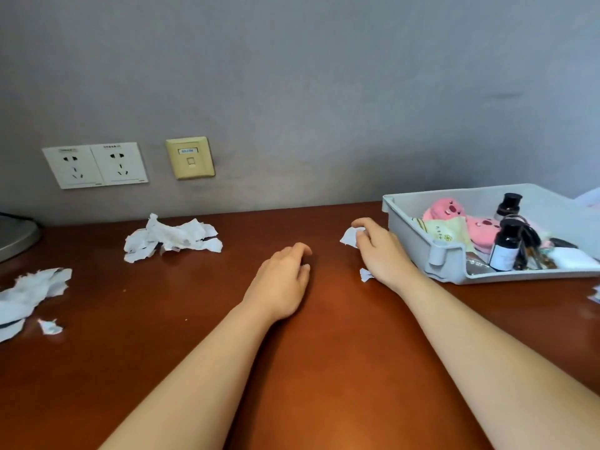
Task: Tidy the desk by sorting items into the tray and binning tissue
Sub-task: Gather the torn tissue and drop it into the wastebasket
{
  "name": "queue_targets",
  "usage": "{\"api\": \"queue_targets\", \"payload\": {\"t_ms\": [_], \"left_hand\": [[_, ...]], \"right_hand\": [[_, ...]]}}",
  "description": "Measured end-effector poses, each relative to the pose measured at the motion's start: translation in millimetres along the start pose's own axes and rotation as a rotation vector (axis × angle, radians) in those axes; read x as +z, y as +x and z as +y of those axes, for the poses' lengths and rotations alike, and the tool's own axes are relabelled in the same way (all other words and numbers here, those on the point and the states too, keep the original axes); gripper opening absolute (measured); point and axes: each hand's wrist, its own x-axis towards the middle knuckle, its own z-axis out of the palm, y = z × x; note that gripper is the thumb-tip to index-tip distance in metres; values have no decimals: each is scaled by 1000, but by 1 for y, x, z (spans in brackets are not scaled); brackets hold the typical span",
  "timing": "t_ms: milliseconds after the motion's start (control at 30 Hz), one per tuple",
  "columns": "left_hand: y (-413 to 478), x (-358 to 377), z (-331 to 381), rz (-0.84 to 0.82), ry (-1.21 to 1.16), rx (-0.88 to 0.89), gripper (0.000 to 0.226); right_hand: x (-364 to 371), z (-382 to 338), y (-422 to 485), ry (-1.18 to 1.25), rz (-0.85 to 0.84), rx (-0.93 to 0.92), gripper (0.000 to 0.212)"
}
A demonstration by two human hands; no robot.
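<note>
The left hand (282, 277) rests on the desk (324, 368), fingers loosely curled and holding nothing. Just beyond it, the right hand (380, 251) pinches a small, torn white tissue scrap (348, 237). A smaller bit (366, 274) lies beside its wrist. The grey tray (410, 233) sits just right of that hand. Far left of the left hand lies a crumpled, shredded tissue pile (172, 238).

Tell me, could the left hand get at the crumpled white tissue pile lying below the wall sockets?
Probably yes. The left hand rests empty on the brown wooden desk, and only bare desktop lies between it and the crumpled white tissue pile. The right hand pinches a small white tissue scrap.
</note>
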Motion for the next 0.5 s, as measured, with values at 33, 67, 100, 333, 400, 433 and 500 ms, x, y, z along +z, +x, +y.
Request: {"api": "queue_targets", "payload": {"t_ms": [33, 67, 100, 333, 400, 433, 500], "left_hand": [[-2, -1, 0, 19, 35, -3, 33], [-5, -2, -1, 34, 67, -9, 34], [-8, -3, -2, 42, 84, -15, 33], [-8, -10, -15, 72, 54, 17, 9], [-7, -11, -15, 89, 60, 29, 11], [-7, -11, -15, 99, 72, 32, 12], [-8, -10, -14, 118, 101, 31, 15]], "right_hand": [[0, 1, -1, -21, 12, -20, 37], [0, 2, -1, -56, 13, -36, 37], [1, 3, 0, -99, 0, -38, 38], [6, 4, 13, -410, -139, 23, 51], [7, 5, 14, -357, -94, -6, 43], [6, 6, 15, -327, -75, -22, 38], [5, 6, 13, -246, -49, -37, 30]]}}
